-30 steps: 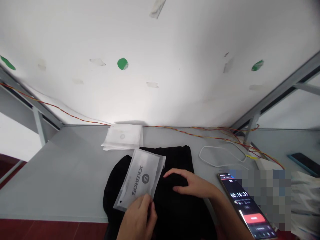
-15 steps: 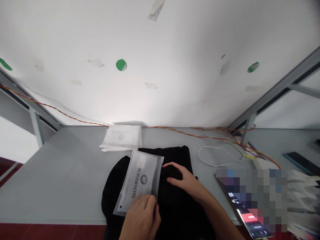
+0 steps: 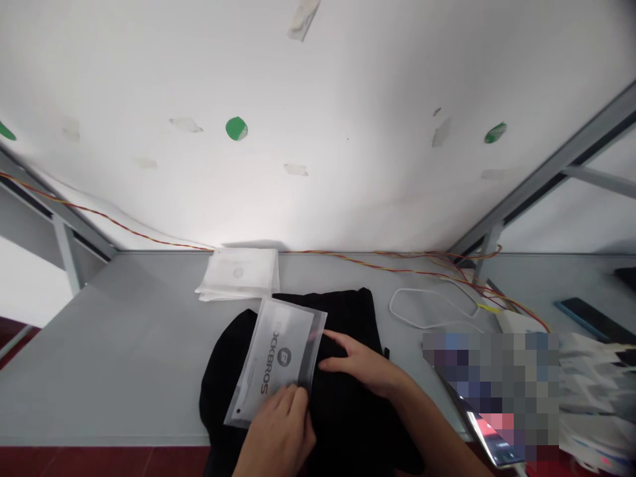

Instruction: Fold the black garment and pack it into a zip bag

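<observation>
A frosted plastic bag [image 3: 272,358] printed with a logo lies on a black garment [image 3: 348,397] at the table's near edge. My left hand [image 3: 278,434] pinches the bag's near right corner, fingers closed on it. My right hand [image 3: 360,361] lies on the garment with its fingers stretched flat, their tips at the bag's right edge.
A stack of similar frosted bags [image 3: 241,273] sits behind the garment by the wall. Red-yellow wires [image 3: 397,265] run along the back of the grey table [image 3: 124,351]. A white cable loop [image 3: 432,308], a phone [image 3: 491,440] and papers [image 3: 591,391] lie to the right.
My right hand has slid left across the garment until its fingertips reach the bag's right edge. My left hand keeps its hold on the bag's corner. The view has shifted slightly.
</observation>
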The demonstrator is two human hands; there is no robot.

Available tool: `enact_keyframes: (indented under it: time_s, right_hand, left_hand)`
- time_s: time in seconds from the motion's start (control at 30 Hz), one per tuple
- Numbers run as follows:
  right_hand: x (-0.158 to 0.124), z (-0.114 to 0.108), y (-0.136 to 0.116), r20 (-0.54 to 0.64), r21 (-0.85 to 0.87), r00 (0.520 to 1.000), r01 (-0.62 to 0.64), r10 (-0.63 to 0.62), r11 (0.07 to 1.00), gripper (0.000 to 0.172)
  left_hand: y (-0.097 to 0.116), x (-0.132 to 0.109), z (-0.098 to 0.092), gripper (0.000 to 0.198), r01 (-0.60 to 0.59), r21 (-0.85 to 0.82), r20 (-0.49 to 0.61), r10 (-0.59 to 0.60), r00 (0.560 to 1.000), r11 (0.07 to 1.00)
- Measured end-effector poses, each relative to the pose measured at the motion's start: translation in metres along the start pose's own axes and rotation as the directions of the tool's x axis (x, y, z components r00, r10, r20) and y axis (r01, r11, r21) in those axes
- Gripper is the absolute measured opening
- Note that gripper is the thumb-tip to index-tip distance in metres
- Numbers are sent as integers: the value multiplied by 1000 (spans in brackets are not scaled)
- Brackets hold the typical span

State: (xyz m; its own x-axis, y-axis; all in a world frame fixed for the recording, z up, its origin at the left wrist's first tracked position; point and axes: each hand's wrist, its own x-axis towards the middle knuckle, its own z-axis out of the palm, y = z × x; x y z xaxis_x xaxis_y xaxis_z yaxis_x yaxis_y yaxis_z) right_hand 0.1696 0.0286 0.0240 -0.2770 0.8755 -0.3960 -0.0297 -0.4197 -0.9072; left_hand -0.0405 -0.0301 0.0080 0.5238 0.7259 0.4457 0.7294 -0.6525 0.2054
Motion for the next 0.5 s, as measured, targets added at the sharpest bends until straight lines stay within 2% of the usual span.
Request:
enact_keyframes:
  time_s: [0.1, 0.17, 0.23, 0.37, 0.43, 0.5]
  right_hand:
    - [7, 7, -5, -24, 27, 993, 119, -118, 993, 55]
    - [12, 14, -5, -50, 116, 992, 120, -115, 986, 57]
    - [14, 18, -2, -53, 98, 995, 92, -87, 991, 63]
    - [16, 18, -3, 47, -124, 993, 113, -108, 986, 74]
    - [18, 18, -7, 110, -141, 983, 164, -149, 976, 66]
    - [22, 22, -11, 182, -78, 970, 179, -162, 981, 58]
  left_hand:
    - [0, 1, -2, 26, -22, 23, -1, 22, 1000, 999]
    - [-2, 2, -5, 25, -10, 34, 15, 10, 1000, 999]
    - [-4, 2, -8, 24, 15, 39, 37, -17, 999, 999]
    - [-7, -1, -10, 23, 44, 57, 46, -47, 998, 997]
    - [-8, -3, -9, 24, 24, 42, 50, -26, 998, 999]
    - [-8, -4, -8, 24, -2, -6, 68, 2, 998, 1000]
